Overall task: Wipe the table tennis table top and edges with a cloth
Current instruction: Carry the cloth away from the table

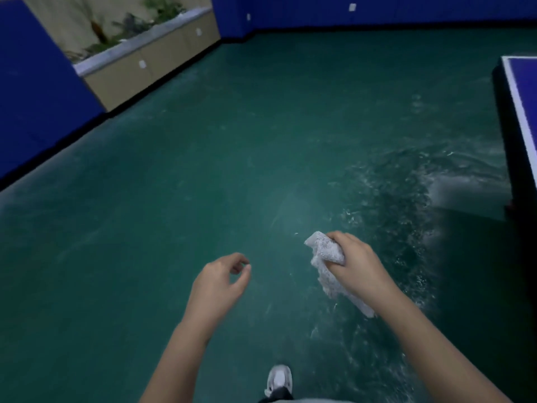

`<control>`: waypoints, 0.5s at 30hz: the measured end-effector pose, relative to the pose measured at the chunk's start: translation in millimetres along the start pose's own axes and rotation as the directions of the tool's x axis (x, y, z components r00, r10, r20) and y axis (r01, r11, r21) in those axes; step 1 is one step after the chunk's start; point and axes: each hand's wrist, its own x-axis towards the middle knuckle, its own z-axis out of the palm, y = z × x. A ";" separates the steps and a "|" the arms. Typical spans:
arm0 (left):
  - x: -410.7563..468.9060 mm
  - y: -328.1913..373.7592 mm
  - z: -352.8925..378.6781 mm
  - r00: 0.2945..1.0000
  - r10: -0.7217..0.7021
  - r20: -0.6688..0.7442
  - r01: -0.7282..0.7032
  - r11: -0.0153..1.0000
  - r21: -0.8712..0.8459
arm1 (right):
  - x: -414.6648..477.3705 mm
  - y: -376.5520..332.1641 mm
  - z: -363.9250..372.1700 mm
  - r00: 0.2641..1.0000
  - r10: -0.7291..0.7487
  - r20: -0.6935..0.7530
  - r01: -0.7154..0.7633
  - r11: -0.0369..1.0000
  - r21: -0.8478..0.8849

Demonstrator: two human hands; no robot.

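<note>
A white, coarse-textured cloth (326,253) is crumpled in the grip of the right hand (358,264). One bunched end sticks out past the fingers and a longer tail hangs below the wrist. The blue table tennis table (524,88), with its white edge line and dark side, stands well apart at far right.

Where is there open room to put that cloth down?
The green floor is bare from the blue wall and cabinet at left to the table at right, whose visible top is bare too. Busy only at the bottom: left hand, right hand gripping the cloth, a shoe.
</note>
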 end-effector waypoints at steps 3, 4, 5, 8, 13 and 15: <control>56.5 -18.6 -7.8 0.999 0.039 0.024 -0.039 0.999 -0.006 | 38.3 -7.1 5.8 0.998 0.057 -0.040 -0.057 0.998 0.007; 73.9 -21.3 -7.2 0.998 0.050 0.034 -0.050 0.999 -0.015 | 48.2 -6.2 5.1 0.995 0.084 -0.052 -0.084 0.996 0.009; 91.1 -22.1 -5.5 0.997 0.064 0.045 -0.063 0.998 -0.025 | 56.9 -3.7 3.2 0.992 0.110 -0.063 -0.110 0.994 0.006; 141.5 -14.9 7.6 0.988 0.128 0.092 -0.125 0.992 -0.036 | 81.2 11.3 -7.1 0.975 0.198 -0.100 -0.199 0.980 0.009; 226.5 12.3 43.2 0.959 0.230 0.167 -0.230 0.973 -0.020 | 142.5 47.0 -28.4 0.947 0.289 -0.142 -0.288 0.957 0.027; 263.7 28.7 60.0 0.950 0.258 0.176 -0.260 0.966 -0.012 | 177.3 62.7 -41.1 0.942 0.297 -0.155 -0.296 0.955 0.033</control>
